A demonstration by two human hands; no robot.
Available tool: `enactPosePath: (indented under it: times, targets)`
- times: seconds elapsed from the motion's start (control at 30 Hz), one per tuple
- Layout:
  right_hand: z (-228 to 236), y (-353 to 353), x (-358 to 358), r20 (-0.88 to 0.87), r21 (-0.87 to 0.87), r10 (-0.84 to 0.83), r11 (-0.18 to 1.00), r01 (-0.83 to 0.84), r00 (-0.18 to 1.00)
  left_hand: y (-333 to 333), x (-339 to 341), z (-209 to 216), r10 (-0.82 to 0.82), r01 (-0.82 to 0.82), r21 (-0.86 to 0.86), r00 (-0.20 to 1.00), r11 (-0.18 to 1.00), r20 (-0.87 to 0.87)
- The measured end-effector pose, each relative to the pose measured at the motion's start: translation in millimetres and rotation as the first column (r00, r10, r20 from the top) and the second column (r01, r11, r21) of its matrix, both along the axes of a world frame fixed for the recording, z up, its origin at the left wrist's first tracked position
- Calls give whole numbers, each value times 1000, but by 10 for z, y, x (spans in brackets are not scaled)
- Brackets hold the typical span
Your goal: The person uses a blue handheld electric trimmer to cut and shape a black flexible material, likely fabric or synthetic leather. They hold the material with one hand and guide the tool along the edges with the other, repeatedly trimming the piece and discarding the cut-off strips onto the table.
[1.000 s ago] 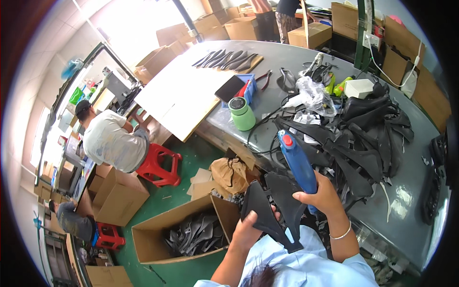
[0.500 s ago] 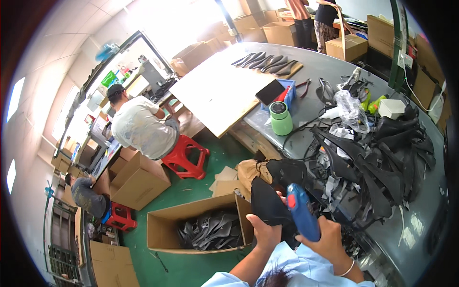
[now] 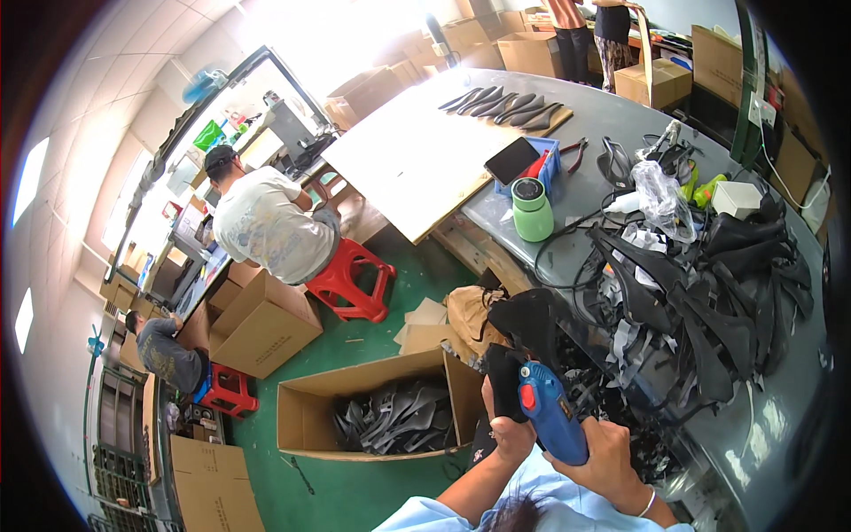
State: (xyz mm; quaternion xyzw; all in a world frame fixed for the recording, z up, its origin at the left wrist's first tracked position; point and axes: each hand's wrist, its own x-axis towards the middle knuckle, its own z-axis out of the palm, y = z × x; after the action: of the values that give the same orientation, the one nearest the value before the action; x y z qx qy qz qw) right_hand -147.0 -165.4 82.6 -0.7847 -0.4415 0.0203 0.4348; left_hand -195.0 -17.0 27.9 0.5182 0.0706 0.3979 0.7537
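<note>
My right hand (image 3: 605,454) is wrapped round the handle of a blue handheld power tool (image 3: 557,415) with a red button on its upper side. The tool's working end points away from me and is hidden from view. In my left hand (image 3: 511,433) is a black saddle-shaped piece (image 3: 503,377), held upright right beside the tool. My left thumb lies along its near side; the other fingers are mostly hidden behind it. Whether the tool touches the piece, I cannot tell.
A cardboard box (image 3: 306,417) with grey-black curved shells (image 3: 399,417) stands on the green floor. On the grey table (image 3: 771,443) lie heaped black saddle-shaped covers (image 3: 709,319), scraps, a green bottle (image 3: 532,211) and a blue bin (image 3: 545,168). Someone sits on a red stool (image 3: 350,279).
The black piece has turned from showing a broad face to a narrower one, and sits closer against the tool. Both hands have shifted slightly; the tool's head has come lower and left.
</note>
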Motion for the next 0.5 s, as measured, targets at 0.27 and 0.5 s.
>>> enactPosePath:
  times: [0.27,0.5]
  targets:
    - [71,-38,127,82,50,3,999,-7,997,148,-48,-113,138,-108,373,989,922,-54]
    - [275,5,503,-251,130,-105,982,141,962,67,-153,112,127,-54,221,935,974,-332]
